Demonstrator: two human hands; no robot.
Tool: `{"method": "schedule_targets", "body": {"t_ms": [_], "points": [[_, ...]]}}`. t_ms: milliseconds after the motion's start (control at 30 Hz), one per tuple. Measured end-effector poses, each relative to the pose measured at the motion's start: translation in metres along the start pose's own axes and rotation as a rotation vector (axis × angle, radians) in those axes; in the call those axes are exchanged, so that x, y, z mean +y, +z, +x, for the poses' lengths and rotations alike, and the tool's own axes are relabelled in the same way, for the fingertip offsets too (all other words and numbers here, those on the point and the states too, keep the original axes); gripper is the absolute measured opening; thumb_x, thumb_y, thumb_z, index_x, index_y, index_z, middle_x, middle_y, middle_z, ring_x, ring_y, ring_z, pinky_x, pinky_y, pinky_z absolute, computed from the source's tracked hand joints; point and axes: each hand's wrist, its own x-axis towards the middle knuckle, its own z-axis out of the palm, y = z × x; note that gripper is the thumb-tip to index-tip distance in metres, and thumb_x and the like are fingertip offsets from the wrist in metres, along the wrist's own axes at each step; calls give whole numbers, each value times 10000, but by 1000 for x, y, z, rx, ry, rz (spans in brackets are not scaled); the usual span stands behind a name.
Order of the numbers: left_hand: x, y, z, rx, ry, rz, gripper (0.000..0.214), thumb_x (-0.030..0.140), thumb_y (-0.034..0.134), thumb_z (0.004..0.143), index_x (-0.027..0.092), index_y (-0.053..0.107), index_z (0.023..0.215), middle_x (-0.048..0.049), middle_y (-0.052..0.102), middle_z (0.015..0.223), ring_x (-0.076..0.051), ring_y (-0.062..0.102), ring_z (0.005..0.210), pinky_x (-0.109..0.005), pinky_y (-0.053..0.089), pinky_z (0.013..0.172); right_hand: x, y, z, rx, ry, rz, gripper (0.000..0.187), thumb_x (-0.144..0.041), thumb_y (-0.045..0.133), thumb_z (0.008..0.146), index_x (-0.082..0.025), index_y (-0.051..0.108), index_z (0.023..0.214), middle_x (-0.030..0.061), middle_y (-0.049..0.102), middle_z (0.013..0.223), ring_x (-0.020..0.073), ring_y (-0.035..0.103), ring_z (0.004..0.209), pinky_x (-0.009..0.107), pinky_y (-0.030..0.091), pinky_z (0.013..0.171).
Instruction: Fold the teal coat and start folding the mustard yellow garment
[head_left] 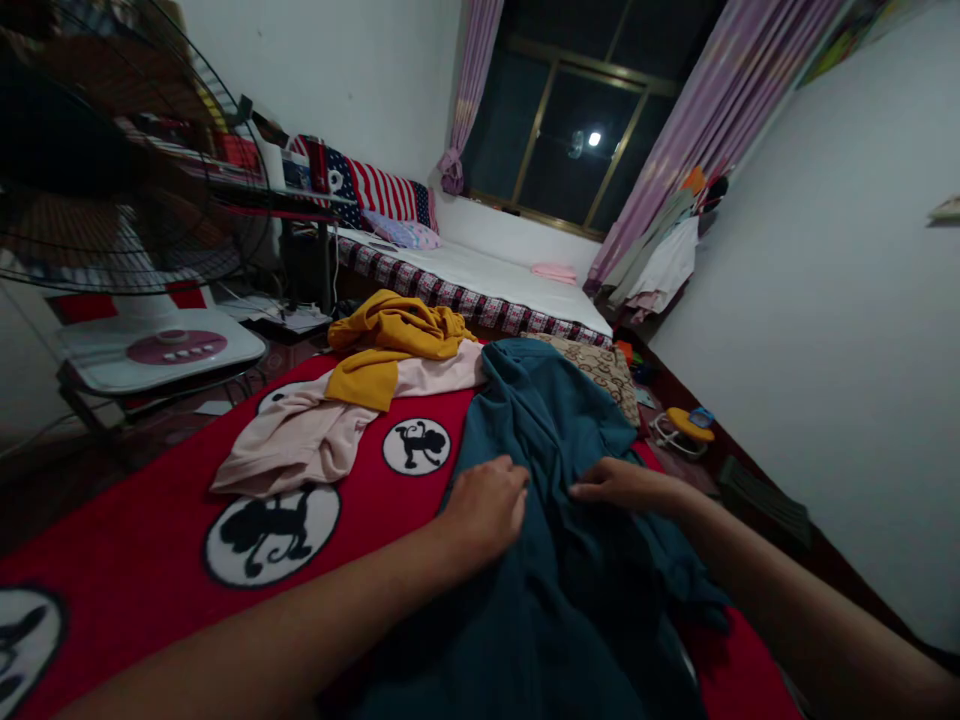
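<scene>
A dark teal long-sleeved garment lies spread and wrinkled over a red blanket with round monkey patches. My left hand rests on its left side, fingers curled into the cloth. On the opposite side my right hand pinches a fold of the same fabric, thumb and fingers together. Just to the left sits a bunched mustard-yellow garment, partly on top of a pale pink garment.
An electric fan stands at the left on a small stand. Beyond the blanket are a bed with a white sheet and a patterned tan cushion. A yellow-topped stool is on the floor at the right, near the wall.
</scene>
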Motion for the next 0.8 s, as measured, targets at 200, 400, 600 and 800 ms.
{"method": "schedule_targets", "body": {"t_ms": [200, 400, 600, 800], "points": [[-46, 58, 39, 24, -99, 91, 644, 443, 508, 885, 144, 378, 1440, -172, 298, 1523, -321, 213, 1425, -508, 209, 1143, -40, -35, 69, 460, -42, -169, 247, -420, 651, 774, -193, 732, 718, 79, 704, 762, 228, 658, 775, 283, 460, 670], [-52, 75, 28, 57, -71, 93, 589, 537, 400, 914, 213, 450, 1403, -144, 303, 1527, -313, 201, 1431, -532, 146, 1152, -80, -52, 175, 616, -104, 47, 319, -231, 594, 803, -159, 677, 1103, 71, 712, 1007, 188, 665, 895, 242, 499, 759], [-51, 69, 31, 37, -93, 41, 615, 554, 427, 896, 213, 447, 1407, -144, 284, 1534, -311, 191, 1434, -516, 158, 1158, -100, -43, 242, 604, -110, 180, 703, -112, 741, 606, -152, 538, 1278, 108, 594, 1279, 213, 622, 1044, 239, 526, 746], [-50, 69, 32, -1, -114, 9, 614, 550, 437, 893, 217, 446, 1409, -147, 253, 1544, -319, 166, 1438, -525, 145, 1160, -92, -54, 258, 494, -18, 321, 370, -185, 808, 568, -117, 678, 907, 38, 673, 711, 182, 642, 645, 260, 519, 569]]}}
